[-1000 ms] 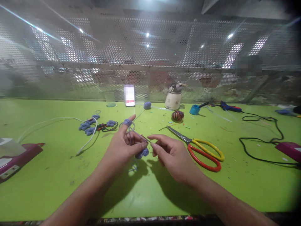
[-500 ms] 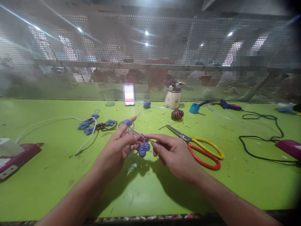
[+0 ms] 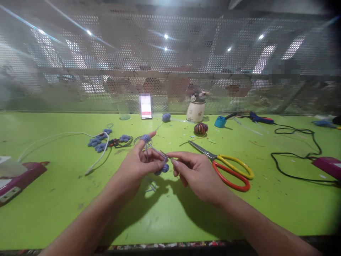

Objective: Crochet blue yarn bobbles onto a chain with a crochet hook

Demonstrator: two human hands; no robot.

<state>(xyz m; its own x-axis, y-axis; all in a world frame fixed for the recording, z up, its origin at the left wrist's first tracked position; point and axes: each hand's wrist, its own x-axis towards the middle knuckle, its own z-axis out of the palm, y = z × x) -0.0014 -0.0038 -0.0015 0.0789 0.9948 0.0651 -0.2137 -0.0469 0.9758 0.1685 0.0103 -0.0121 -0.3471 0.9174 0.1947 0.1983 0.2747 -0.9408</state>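
My left hand [image 3: 142, 161] pinches a small blue-purple crocheted piece [image 3: 165, 168] between thumb and fingers, partly covering it. Blue-purple yarn [image 3: 145, 138] is wound round its raised index finger and runs back to a small yarn ball [image 3: 166, 117]. My right hand [image 3: 194, 172] is closed on a thin crochet hook [image 3: 163, 153], whose tip meets the loops at the top of the piece. A loose yarn tail [image 3: 151, 186] hangs below my left hand. Finished-looking crocheted flowers [image 3: 100, 147] in the same blue lie left of the hands.
Scissors [image 3: 213, 156] with red and yellow handles lie beside my right hand. Behind are a multicoloured yarn ball [image 3: 200, 128], a jar [image 3: 196, 109], a phone [image 3: 146, 106], a blue pot [image 3: 220, 122] and a glue gun [image 3: 261, 118]. Power strips [image 3: 22, 179] and cables flank both sides.
My left thumb has moved down and right over the crocheted piece, which is now more hidden and turned. My right hand with the hook has barely shifted.
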